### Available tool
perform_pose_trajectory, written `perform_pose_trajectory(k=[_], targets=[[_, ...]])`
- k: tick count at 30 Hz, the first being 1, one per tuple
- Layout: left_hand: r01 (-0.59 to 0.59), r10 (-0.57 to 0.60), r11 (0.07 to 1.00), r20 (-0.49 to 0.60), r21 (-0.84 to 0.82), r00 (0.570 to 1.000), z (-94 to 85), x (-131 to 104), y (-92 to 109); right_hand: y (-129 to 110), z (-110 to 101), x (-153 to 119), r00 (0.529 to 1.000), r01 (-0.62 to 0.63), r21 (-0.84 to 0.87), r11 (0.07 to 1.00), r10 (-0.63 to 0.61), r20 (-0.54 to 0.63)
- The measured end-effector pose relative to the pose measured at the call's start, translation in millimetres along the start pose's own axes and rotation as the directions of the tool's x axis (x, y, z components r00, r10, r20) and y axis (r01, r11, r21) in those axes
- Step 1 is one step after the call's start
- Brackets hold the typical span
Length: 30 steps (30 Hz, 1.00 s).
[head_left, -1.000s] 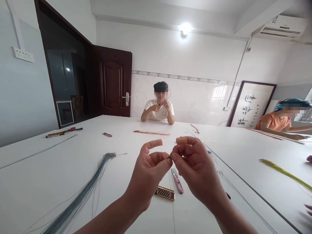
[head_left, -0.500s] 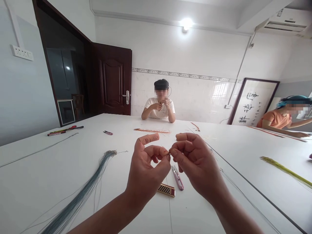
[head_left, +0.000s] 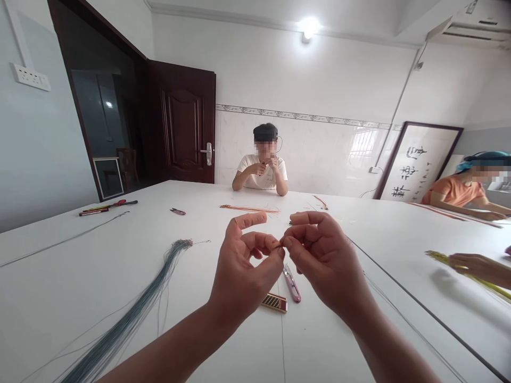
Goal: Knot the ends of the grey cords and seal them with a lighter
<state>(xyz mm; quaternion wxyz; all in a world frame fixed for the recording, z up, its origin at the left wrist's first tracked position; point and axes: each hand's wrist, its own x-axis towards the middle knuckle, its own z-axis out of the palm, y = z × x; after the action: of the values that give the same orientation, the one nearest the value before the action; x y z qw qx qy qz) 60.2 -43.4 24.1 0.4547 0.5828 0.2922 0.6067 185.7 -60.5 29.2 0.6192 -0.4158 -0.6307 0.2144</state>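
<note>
You hold your left hand (head_left: 247, 271) and right hand (head_left: 325, 266) together above the white table (head_left: 315, 351), thumbs and forefingers pinching a tiny piece (head_left: 281, 244) too small to identify. Below them lie pink snips (head_left: 293, 284) and, near these, a gold-edged case (head_left: 275, 302) partly hidden by your left hand. To your left stretches a bundle of grey-blue threads (head_left: 157, 287). Across from you sits a person in white (head_left: 259, 174); at far right, another person's hand (head_left: 481, 268) reaches over yellow-green threads (head_left: 436, 256).

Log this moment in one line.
left hand: pinching | right hand: pinching alongside | held item: unclear | thread snips: on table below
</note>
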Motion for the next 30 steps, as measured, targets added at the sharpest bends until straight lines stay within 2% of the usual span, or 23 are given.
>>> perform_pose_trajectory(k=[6,12,17,20,22,23,25,26,28,30], targets=[[0.040,-0.040,0.998,0.004,-0.058,0.999,-2.9,3.2,3.2,-0.3,-3.6,1.5,0.995,0.076,0.007,0.997,-0.076,0.062],[0.076,-0.058,0.988,0.131,-0.135,0.990,-8.0,4.9,-1.6,0.7,-5.3,1.2,0.995,0.073,0.002,0.997,-0.073,0.070],[0.070,-0.052,0.983,0.107,-0.172,0.993,-5.8,4.7,-4.4,-0.7,-4.9,-1.9,0.989,0.090,-0.015,0.996,-0.087,0.121],[0.049,-0.037,0.977,0.059,-0.206,0.998,-5.7,8.1,-2.3,4.7,-6.6,3.2,0.993,0.109,-0.100,0.989,-0.103,0.064],[0.038,-0.033,0.972,0.027,-0.233,0.999,-7.2,10.4,0.3,14.0,-5.6,7.5,0.991,0.021,-0.296,0.955,0.020,0.133],[0.035,-0.033,0.969,0.013,-0.246,0.999,-8.3,11.3,1.9,20.3,-3.7,8.4,0.969,-0.031,-0.417,0.908,0.130,0.210],[0.033,-0.037,0.965,-0.011,-0.262,0.999,-10.6,12.1,5.0,35.1,3.6,6.5,0.858,-0.069,-0.619,0.782,0.364,0.364],[0.034,-0.040,0.964,-0.017,-0.264,0.999,-11.7,12.1,6.4,43.0,8.7,3.6,0.803,-0.059,-0.665,0.745,0.431,0.411],[0.047,-0.055,0.964,-0.024,-0.261,0.998,-13.2,11.9,8.7,58.2,19.8,-5.0,0.733,-0.044,-0.712,0.701,0.507,0.454],[0.067,-0.075,0.964,-0.024,-0.258,0.997,-13.7,11.3,10.3,71.0,29.6,-13.8,0.710,-0.035,-0.745,0.666,0.541,0.450]])
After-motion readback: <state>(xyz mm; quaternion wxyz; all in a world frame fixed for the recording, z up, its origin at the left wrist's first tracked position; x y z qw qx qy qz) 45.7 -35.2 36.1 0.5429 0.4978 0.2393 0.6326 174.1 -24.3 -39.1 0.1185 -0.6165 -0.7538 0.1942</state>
